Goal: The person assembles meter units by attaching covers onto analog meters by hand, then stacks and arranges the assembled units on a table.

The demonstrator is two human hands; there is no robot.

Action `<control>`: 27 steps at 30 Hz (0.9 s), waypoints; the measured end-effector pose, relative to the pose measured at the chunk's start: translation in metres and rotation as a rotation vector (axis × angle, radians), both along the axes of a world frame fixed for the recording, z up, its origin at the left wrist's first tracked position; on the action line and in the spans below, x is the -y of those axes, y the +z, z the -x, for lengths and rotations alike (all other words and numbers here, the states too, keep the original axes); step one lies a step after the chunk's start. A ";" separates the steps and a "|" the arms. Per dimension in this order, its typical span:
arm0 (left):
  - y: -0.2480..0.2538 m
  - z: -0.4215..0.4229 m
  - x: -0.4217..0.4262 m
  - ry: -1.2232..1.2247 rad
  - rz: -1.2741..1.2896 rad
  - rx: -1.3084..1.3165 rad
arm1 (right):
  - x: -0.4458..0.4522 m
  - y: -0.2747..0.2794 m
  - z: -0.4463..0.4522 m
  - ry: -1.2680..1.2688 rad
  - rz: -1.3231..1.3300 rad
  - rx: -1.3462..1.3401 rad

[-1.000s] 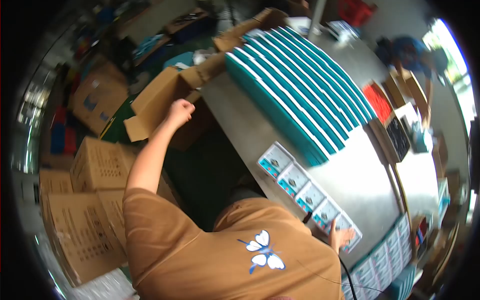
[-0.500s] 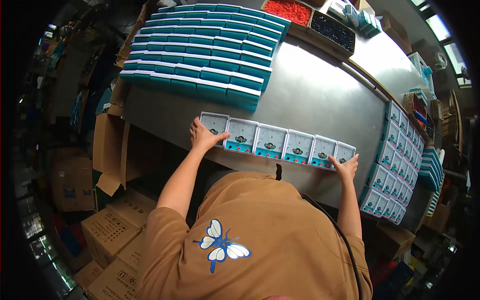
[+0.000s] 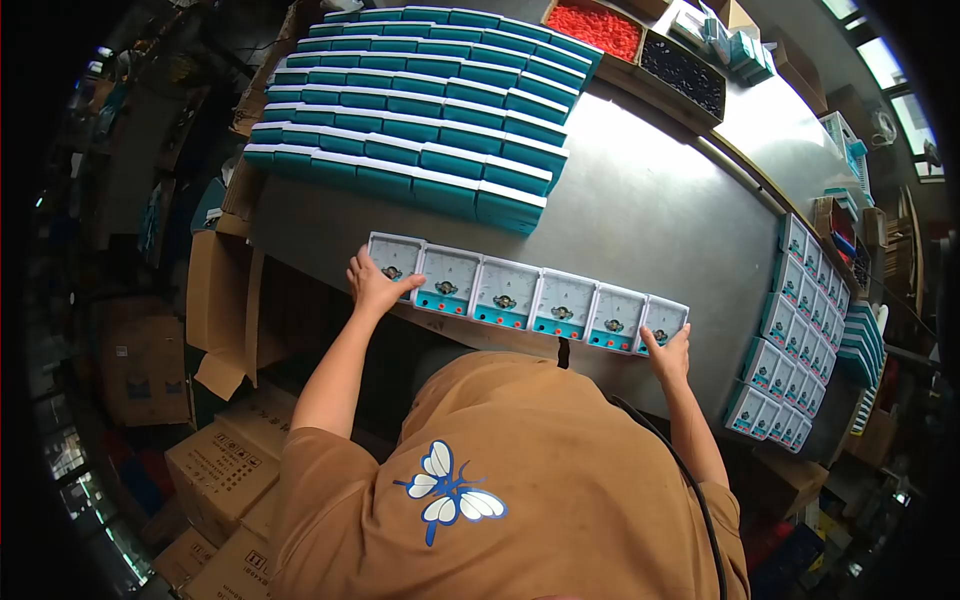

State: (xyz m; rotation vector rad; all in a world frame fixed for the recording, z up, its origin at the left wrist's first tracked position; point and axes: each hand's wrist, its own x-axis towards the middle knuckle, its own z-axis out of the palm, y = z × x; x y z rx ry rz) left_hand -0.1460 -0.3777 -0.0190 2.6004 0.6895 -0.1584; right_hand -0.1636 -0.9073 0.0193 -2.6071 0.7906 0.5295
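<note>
Head view, left hand [image 3: 378, 292], right hand [image 3: 670, 357], gripping meters [image 3: 507, 285]

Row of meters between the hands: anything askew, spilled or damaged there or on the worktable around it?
Nothing stands out. The six meters sit side by side between the left hand and right hand, and the red pieces and black pieces look contained. Fine damage would be too small to see.

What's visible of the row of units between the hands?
The row: six pale-framed, plastic-looking units, side by side, slightly stepped, faces up at the near edge of the table. Each shows a brassy piece; red-dotted teal strips line visible near sides. The left hand clasps one end, the right hand the other.
</note>
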 end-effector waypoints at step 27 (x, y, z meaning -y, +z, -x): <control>0.036 -0.178 -0.373 0.121 0.180 0.187 | -0.256 0.037 -0.151 -0.049 -0.448 -0.104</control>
